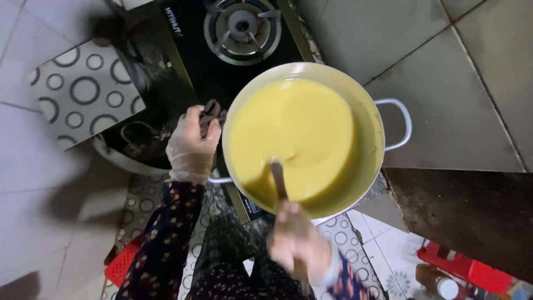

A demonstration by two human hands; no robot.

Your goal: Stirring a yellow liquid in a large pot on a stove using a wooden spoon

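1. our right hand (297, 240) is closed around the handle of a wooden stirrer (278, 180); the hand is blurred, so we cannot make out single fingers, but the fist wraps the handle fully.
2. the stirrer runs up from that fist and its far end dips into the yellow batter (291, 136), near the pot's closest wall.
3. our left hand (192, 145), in a thin clear glove, is closed on a dark cloth (210, 114) bunched against the left side of the pot; the pot's left handle (221, 180) shows as a thin metal loop just below that hand, and we cannot tell whether the cloth wraps it.
4. the pot (371, 105) is wide, pale and round, tilted toward us, with the smooth batter filling most of it; a second metal loop handle (401, 119) sticks out on the right side.
5. the pot sits over a black gas stove (183, 61), and one bare burner (241, 28) lies just beyond the pot's far rim.
6. both our sleeves (164, 239) are dark with a small floral print.
7. the stove rests on a sheet patterned with grey circles (83, 91), laid on a pale tiled floor (444, 72).
8. a red plastic basket (122, 261) lies by our left arm, and a red plastic thing (466, 269) sits at lower right, well apart from the pot.
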